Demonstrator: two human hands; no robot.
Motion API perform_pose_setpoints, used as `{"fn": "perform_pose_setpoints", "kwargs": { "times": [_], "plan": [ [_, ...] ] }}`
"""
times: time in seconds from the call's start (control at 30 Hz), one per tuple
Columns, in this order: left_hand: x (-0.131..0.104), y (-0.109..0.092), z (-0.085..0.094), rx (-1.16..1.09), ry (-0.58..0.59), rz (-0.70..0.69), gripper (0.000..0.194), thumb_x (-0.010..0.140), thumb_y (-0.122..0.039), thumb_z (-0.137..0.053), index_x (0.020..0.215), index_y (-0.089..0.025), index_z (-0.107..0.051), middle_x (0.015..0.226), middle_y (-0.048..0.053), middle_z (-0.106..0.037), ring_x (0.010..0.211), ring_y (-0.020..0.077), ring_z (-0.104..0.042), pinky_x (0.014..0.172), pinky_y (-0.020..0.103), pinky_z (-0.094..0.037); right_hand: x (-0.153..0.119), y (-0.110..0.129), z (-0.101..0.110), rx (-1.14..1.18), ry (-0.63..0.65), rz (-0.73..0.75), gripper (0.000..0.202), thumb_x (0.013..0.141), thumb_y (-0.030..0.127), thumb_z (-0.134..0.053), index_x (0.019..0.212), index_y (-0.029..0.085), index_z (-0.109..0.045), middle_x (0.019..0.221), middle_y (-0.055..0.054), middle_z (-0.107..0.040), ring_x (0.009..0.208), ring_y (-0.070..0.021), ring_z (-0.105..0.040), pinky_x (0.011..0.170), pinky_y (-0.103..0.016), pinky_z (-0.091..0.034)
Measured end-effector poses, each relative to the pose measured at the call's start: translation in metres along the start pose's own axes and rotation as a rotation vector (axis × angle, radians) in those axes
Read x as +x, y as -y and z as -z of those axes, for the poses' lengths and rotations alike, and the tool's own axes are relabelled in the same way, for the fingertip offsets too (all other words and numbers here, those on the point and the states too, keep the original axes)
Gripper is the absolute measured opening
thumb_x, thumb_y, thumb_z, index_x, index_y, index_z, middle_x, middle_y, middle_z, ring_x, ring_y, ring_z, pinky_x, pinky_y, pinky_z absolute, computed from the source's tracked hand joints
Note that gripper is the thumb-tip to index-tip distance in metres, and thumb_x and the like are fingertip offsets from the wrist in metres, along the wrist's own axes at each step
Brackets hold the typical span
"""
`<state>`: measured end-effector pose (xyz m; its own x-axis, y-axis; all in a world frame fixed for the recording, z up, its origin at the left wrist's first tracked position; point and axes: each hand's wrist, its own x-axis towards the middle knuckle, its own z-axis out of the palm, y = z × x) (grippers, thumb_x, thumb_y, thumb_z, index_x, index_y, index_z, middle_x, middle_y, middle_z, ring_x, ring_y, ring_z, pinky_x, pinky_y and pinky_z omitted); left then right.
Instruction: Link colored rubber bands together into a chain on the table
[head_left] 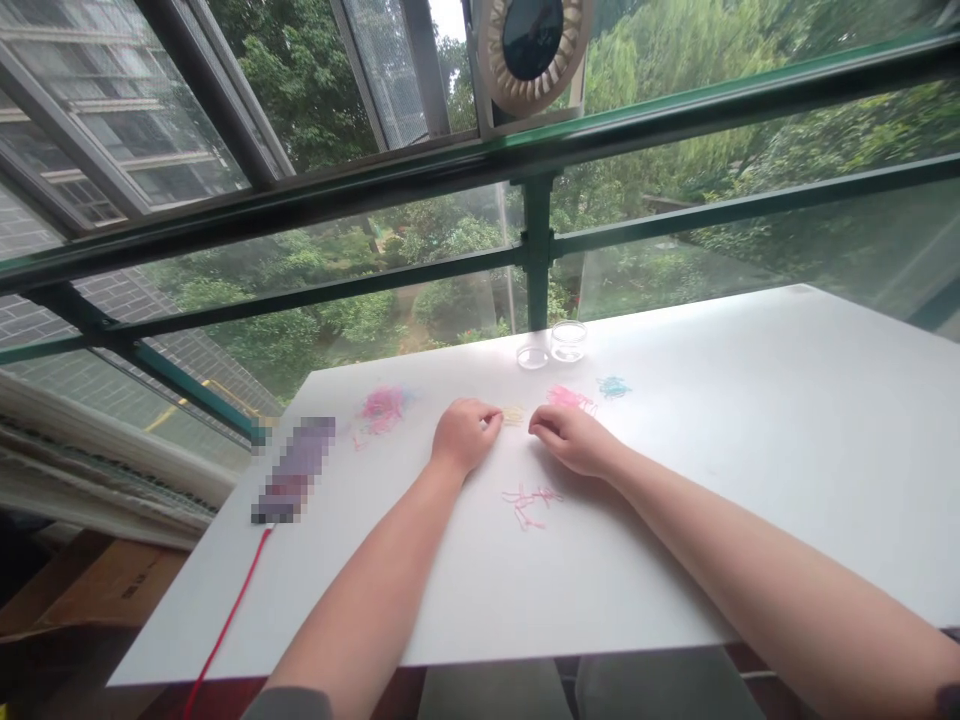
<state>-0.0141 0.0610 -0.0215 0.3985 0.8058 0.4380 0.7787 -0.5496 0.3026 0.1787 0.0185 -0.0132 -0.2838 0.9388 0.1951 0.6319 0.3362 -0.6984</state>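
My left hand (466,437) rests on the white table, fingers pinched together at the left edge of a small yellow pile (512,415); anything between the fingertips is too small to name. My right hand (574,438) is also closed, just right of the yellow pile and below a bright pink pile (568,398); what it may hold is hidden. A small blue pile (614,386) lies behind it to the right. Nearer me are scattered thin pink pieces (531,503). A mixed, mostly pink pile (384,408) lies to the left.
Two small clear round containers (568,341) (533,356) stand at the white table's (787,420) back edge. A blurred-out flat object (296,470) with a red cord (231,612) lies at left. Windows and green rails rise behind.
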Motion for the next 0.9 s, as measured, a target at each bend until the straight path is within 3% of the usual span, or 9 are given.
{"fn": "perform_pose_setpoints", "kwargs": {
  "times": [0.33, 0.47, 0.7, 0.9],
  "plan": [
    [-0.002, 0.002, 0.007, -0.105, 0.000, 0.062, 0.021, 0.080, -0.028, -0.049, 0.086, -0.021, -0.068, 0.082, 0.002, -0.069, 0.077, 0.0156, -0.059, 0.074, 0.028, -0.045, 0.000, -0.002, 0.003, 0.018, 0.021, 0.011, 0.017, 0.077, 0.016, -0.044, 0.081, 0.018, -0.061, 0.080, -0.004, -0.066, 0.075, -0.0162, -0.058, 0.070, -0.029, -0.042],
    [-0.004, 0.001, 0.016, -0.183, 0.031, 0.084, 0.021, 0.079, -0.027, -0.049, 0.085, -0.020, -0.068, 0.080, 0.001, -0.069, 0.074, 0.0142, -0.060, 0.072, 0.026, -0.045, -0.001, -0.002, 0.007, -0.028, 0.087, 0.023, 0.020, 0.076, 0.015, -0.044, 0.082, 0.019, -0.062, 0.082, -0.003, -0.066, 0.074, -0.0150, -0.057, 0.069, -0.027, -0.041],
    [-0.015, -0.010, 0.028, -0.366, 0.378, -0.198, 0.016, 0.073, -0.024, -0.056, 0.082, -0.017, -0.068, 0.075, 0.002, -0.066, 0.067, 0.0118, -0.057, 0.066, 0.023, -0.044, -0.006, 0.004, 0.021, -0.103, 0.338, 0.065, 0.029, 0.071, 0.013, -0.045, 0.090, 0.020, -0.065, 0.076, -0.002, -0.064, 0.063, -0.0120, -0.053, 0.061, -0.023, -0.039],
    [-0.016, -0.015, 0.040, -0.456, 0.658, -0.256, 0.025, 0.068, -0.029, -0.063, 0.089, -0.018, -0.068, 0.083, 0.004, -0.063, 0.073, 0.0124, -0.057, 0.069, 0.023, -0.044, -0.008, 0.010, 0.033, -0.041, 0.515, 0.075, 0.027, 0.069, 0.022, -0.054, 0.094, 0.018, -0.066, 0.071, -0.002, -0.061, 0.057, -0.0102, -0.049, 0.055, -0.022, -0.036]
  ]
}}
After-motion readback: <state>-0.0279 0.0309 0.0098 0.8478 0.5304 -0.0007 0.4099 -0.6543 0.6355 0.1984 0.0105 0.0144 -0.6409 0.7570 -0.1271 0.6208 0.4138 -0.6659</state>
